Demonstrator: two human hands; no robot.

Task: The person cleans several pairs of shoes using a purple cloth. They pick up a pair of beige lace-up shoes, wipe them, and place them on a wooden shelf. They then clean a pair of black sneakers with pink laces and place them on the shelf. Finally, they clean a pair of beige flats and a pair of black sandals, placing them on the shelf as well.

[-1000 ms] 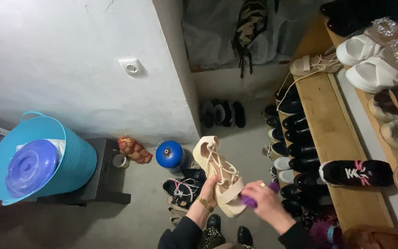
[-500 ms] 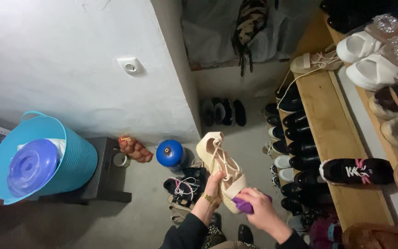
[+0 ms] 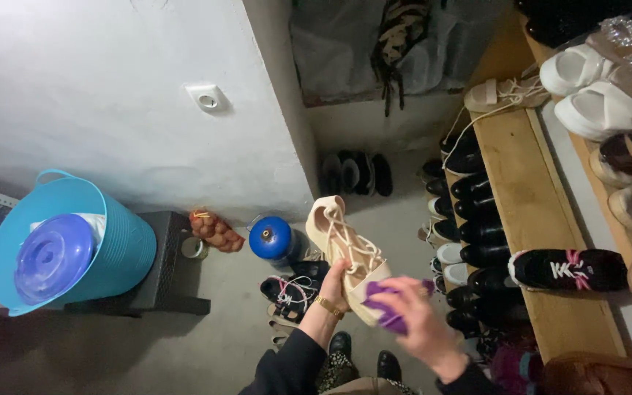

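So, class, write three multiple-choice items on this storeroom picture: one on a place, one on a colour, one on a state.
1. Where is the round blue gas canister?
A. on the floor by the wall corner
B. on the wooden shelf
C. inside the tub

2. What colour is the cloth in the right hand?
A. green
B. purple
C. white

3. How is the beige lace-up platform sandal?
A. lying on the floor
B. on a foot
C. held up in the left hand

Answers: 1 A, it stands on the concrete floor beside the corner; 2 B, purple shows between the fingers; 3 C, the left hand grips it in the air.
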